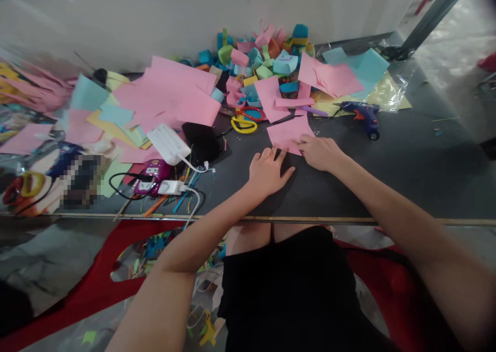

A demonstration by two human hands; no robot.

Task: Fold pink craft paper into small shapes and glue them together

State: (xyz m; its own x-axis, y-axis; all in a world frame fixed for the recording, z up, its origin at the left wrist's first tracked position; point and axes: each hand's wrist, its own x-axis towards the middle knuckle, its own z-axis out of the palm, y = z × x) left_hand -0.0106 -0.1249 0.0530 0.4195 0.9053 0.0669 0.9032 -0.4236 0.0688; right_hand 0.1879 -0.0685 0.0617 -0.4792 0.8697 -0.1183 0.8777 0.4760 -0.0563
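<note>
A small sheet of pink paper (289, 129) lies on the dark tabletop in front of me. My left hand (269, 172) rests at its lower left edge, fingers spread and thumb held apart, fingertips touching the paper. At the lower right edge, my right hand (320, 151) has its fingers bunched together on the same sheet; their undersides are hidden. Just beyond the sheet are a pink strip (294, 102) and another pink sheet (271, 97). Scissors with red and yellow handles (245, 126) lie to the left of the paper.
A blue glue gun (362, 114) lies to the right. Small folded paper pieces (248, 65) are heaped against the wall. Large pink sheets (174, 91), a white power adapter (168, 143), a purple power strip (155, 173) and cables crowd the left. The table's front edge (302, 219) runs below my forearms.
</note>
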